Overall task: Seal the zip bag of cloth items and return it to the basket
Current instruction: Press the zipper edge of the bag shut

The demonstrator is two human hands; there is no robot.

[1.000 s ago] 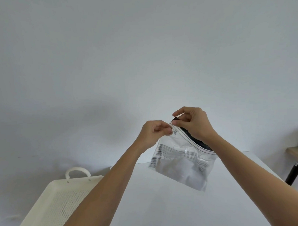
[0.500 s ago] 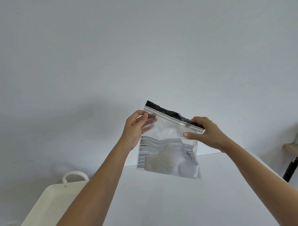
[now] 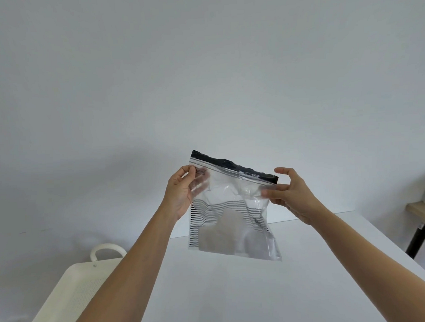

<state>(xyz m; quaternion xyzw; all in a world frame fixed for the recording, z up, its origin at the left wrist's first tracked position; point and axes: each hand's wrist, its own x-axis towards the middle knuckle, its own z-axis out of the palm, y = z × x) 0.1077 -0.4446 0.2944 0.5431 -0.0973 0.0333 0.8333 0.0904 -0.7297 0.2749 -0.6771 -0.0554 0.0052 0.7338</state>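
Observation:
A clear zip bag (image 3: 232, 208) with a black top strip hangs in the air above the white table (image 3: 235, 292). Pale and striped cloth shows through its lower half. My left hand (image 3: 181, 193) pinches the bag's upper left corner just under the zip line. At the bag's right edge, my right hand (image 3: 289, 194) has its fingers spread; the fingertips touch the plastic, the thumb is lifted off the black strip. The cream perforated basket (image 3: 67, 300) with a loop handle sits at the lower left, beside the table.
A plain white wall fills the background. At the far right stands a wooden side table (image 3: 423, 211) with a black leg and something green on it.
The bag has been stretched flat and level between both hands. My right hand slid along the zip to the right end, then opened its fingers. Both hands moved apart.

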